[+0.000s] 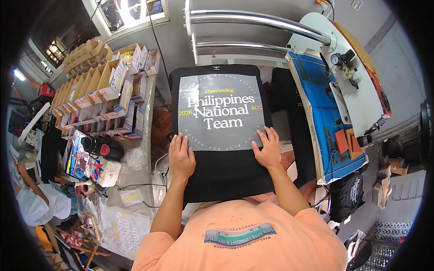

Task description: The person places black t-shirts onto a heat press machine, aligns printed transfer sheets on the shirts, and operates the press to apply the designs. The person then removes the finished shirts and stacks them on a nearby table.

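A black shirt (226, 174) is spread flat over a board in front of me. On it lies a greyish see-through transfer sheet (219, 140) with white and yellow lettering in a ring design. My left hand (181, 159) rests at the sheet's lower left corner, palm down with its fingers stretched forward. At the lower right corner my right hand (268, 149) lies likewise, fingers spread, its tips by the sheet's edge. Neither hand grips anything. Whether the fingertips press on the sheet or only on the shirt, I cannot tell.
To the right stands a press with a blue pad (318, 113), a pressure gauge (336, 59) and chrome bars (257, 20). Another black garment (296, 135) hangs beside it. Cardboard bins (97, 86), a black bottle (103, 147) and printed film (120, 226) crowd the left table. Another person (43, 203) sits far left.
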Demonstrator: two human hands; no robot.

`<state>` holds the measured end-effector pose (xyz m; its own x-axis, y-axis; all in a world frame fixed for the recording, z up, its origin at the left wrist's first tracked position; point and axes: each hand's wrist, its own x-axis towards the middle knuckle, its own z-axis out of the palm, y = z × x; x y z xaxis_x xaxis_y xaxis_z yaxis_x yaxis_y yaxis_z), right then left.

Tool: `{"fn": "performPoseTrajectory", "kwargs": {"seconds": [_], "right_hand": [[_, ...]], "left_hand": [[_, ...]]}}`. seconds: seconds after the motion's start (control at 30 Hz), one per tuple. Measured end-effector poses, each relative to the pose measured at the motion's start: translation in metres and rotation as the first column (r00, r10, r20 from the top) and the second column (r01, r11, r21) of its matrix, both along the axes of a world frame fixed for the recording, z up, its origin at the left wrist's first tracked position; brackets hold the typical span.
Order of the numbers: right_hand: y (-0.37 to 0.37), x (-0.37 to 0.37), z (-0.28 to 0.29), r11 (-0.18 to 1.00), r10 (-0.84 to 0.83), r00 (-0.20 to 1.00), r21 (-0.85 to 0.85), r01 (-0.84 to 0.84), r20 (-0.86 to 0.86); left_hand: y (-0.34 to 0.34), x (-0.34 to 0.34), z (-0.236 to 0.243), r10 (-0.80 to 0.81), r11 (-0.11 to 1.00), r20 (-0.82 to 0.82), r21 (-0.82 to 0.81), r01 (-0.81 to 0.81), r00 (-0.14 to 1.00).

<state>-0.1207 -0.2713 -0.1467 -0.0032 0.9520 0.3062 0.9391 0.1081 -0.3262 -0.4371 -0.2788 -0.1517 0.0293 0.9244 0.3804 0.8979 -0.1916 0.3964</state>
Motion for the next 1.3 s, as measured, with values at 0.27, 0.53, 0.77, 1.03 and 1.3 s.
{"fn": "performPoseTrajectory", "kwargs": {"seconds": [0.27,0.53,0.77,1.03,1.3], "right_hand": [[-0.0002,0.003,-0.003,1.0,0.0,1.0,-0.017,0.0,0.003],[-0.0006,0.0059,-0.0047,0.999,-0.015,1.0,-0.049,0.015,0.004],[-0.0009,0.0042,-0.0033,1.0,0.006,1.0,-0.009,-0.006,-0.008],[-0.0004,0.0065,-0.0066,0.999,0.012,1.0,0.029,-0.012,0.001],[-0.0012,0.0056,-0.005,1.0,-0.015,1.0,-0.017,0.015,-0.002]], "left_hand": [[0.0,0.0017,-0.0033,0.0,1.0,-0.002,0.013,0.0,1.0],[0.0008,0.0028,-0.0043,-0.017,1.0,-0.02,0.005,0.017,1.0],[0.0004,0.0027,-0.0031,-0.01,1.0,0.004,0.008,0.01,1.0],[0.0019,0.0025,-0.0072,-0.014,1.0,-0.025,0.005,0.014,1.0],[0.0011,0.0021,-0.0075,-0.015,1.0,-0.013,-0.01,0.015,1.0]]}}
